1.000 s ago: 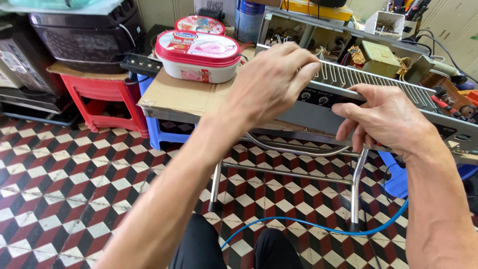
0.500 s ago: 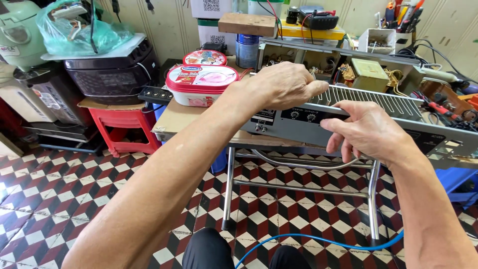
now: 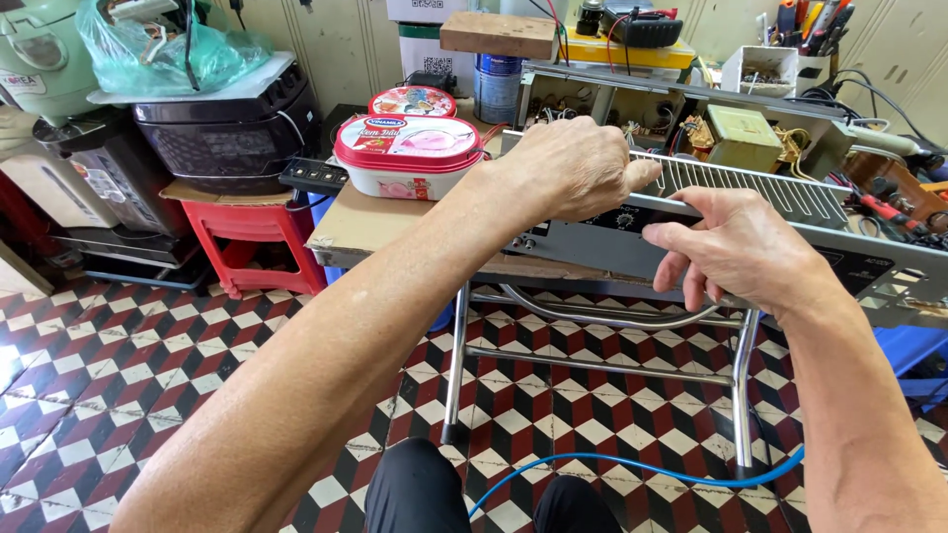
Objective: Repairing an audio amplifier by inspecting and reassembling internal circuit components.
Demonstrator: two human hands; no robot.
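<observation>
A single camera sat on the person's head and looked forward and steeply down along both outstretched forearms. It was close: the left hand [image 3: 578, 168] and right hand [image 3: 736, 247] filled the middle of the view, at the near edge of the grey metal electronics chassis with a slotted top [image 3: 750, 188]. Beyond the chassis's far edge the view reached a cluttered wall. Below its near edge it took in the red, black and white patterned tile floor [image 3: 128, 365] and the person's dark-clothed knees [image 3: 425, 489] at the bottom.
</observation>
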